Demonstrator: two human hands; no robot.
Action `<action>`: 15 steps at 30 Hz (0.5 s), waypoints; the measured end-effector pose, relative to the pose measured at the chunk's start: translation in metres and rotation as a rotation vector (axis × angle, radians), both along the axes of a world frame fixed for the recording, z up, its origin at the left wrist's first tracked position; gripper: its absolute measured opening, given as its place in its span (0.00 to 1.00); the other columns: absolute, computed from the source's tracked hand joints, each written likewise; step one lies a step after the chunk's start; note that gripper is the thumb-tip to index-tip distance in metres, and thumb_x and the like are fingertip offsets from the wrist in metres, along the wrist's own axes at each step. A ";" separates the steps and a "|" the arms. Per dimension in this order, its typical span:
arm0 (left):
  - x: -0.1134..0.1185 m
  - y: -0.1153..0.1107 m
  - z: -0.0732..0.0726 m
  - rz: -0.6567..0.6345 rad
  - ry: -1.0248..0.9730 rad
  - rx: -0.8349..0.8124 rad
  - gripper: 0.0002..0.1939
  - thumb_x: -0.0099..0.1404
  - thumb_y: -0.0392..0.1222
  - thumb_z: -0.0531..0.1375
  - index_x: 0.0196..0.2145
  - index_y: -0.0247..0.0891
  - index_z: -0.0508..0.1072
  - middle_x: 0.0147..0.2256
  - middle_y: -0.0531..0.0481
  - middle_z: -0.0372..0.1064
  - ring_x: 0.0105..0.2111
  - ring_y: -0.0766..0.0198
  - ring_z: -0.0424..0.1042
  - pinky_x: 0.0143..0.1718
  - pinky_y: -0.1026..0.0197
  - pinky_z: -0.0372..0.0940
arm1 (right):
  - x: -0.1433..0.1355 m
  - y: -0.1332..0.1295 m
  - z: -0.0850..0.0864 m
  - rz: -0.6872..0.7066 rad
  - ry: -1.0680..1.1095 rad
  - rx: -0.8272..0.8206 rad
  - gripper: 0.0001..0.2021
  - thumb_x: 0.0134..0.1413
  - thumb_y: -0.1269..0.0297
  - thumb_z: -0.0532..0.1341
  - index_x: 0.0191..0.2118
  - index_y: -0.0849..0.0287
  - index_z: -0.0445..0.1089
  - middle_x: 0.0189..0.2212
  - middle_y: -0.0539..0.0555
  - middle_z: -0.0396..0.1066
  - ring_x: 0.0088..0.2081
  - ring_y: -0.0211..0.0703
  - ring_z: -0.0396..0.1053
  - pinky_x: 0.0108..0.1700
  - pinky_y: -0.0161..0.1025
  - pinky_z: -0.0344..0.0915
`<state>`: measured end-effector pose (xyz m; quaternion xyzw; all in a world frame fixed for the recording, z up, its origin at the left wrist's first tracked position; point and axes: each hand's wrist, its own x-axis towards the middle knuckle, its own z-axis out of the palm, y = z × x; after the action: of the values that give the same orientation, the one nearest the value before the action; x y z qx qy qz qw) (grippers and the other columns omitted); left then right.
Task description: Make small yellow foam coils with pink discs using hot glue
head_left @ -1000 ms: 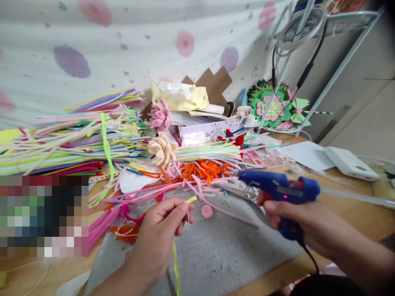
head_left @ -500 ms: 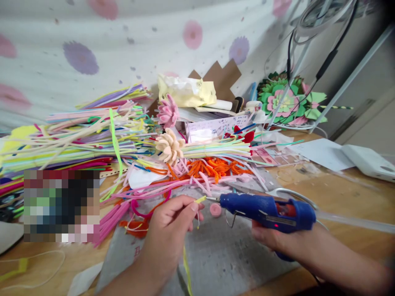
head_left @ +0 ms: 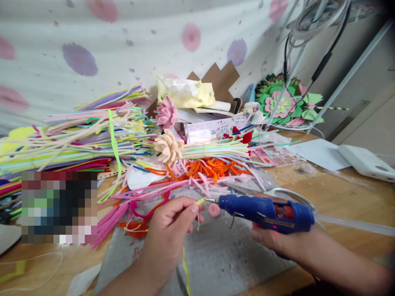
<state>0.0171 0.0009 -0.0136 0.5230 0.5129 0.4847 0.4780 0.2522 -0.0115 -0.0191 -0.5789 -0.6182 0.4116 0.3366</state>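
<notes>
My left hand [head_left: 173,230] pinches a thin yellow strip [head_left: 200,201] between thumb and fingers, its tip sticking out to the right. A longer yellow length [head_left: 186,269] hangs below that hand; whether it is the same piece I cannot tell. My right hand [head_left: 277,242] is wrapped round the handle of a blue glue gun [head_left: 265,213], which has a red light lit on its side. The metal nozzle points left and meets, or nearly meets, the strip's tip. A clear glue stick [head_left: 354,224] juts from the back of the gun. Just below the nozzle lies a small pink coil [head_left: 214,210].
Under my hands is a grey cutting mat [head_left: 222,255]. Bundles of coloured pipe cleaners [head_left: 77,139] fill the left. Beyond the mat are orange pieces [head_left: 212,167], a peach fuzzy flower [head_left: 168,148] and scissors [head_left: 286,192]. A white device [head_left: 367,162] sits at right.
The hands, the yellow strip and the glue gun hold nearly the same pose. The whole view has shifted very slightly.
</notes>
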 end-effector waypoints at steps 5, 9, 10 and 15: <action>-0.001 -0.001 0.000 -0.003 0.007 0.013 0.10 0.60 0.39 0.59 0.24 0.41 0.77 0.22 0.52 0.71 0.21 0.67 0.61 0.23 0.65 0.56 | 0.003 -0.001 -0.006 -0.038 -0.042 -0.019 0.22 0.39 0.48 0.67 0.42 0.52 0.71 0.29 0.53 0.72 0.30 0.49 0.71 0.37 0.47 0.71; -0.001 -0.001 0.000 -0.011 0.011 0.017 0.10 0.60 0.40 0.59 0.24 0.41 0.77 0.22 0.53 0.72 0.21 0.67 0.61 0.23 0.65 0.56 | 0.002 -0.005 -0.008 -0.148 -0.020 -0.037 0.26 0.35 0.51 0.70 0.44 0.53 0.70 0.36 0.56 0.74 0.36 0.51 0.74 0.42 0.48 0.71; -0.001 -0.001 0.000 -0.012 0.005 0.014 0.09 0.60 0.40 0.59 0.24 0.41 0.77 0.22 0.53 0.72 0.21 0.67 0.61 0.23 0.65 0.56 | 0.001 -0.007 -0.007 -0.172 -0.014 -0.040 0.26 0.34 0.51 0.71 0.43 0.53 0.70 0.37 0.56 0.75 0.37 0.51 0.74 0.43 0.48 0.71; 0.000 -0.001 -0.001 0.001 -0.067 -0.044 0.08 0.60 0.40 0.60 0.26 0.40 0.78 0.22 0.53 0.73 0.21 0.68 0.61 0.22 0.66 0.55 | -0.006 -0.006 0.004 -0.219 0.133 -0.098 0.26 0.33 0.54 0.72 0.43 0.51 0.70 0.33 0.51 0.76 0.32 0.46 0.74 0.37 0.41 0.71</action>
<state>0.0167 0.0000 -0.0141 0.4957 0.5076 0.4908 0.5057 0.2461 -0.0179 -0.0153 -0.6301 -0.5066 0.4396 0.3912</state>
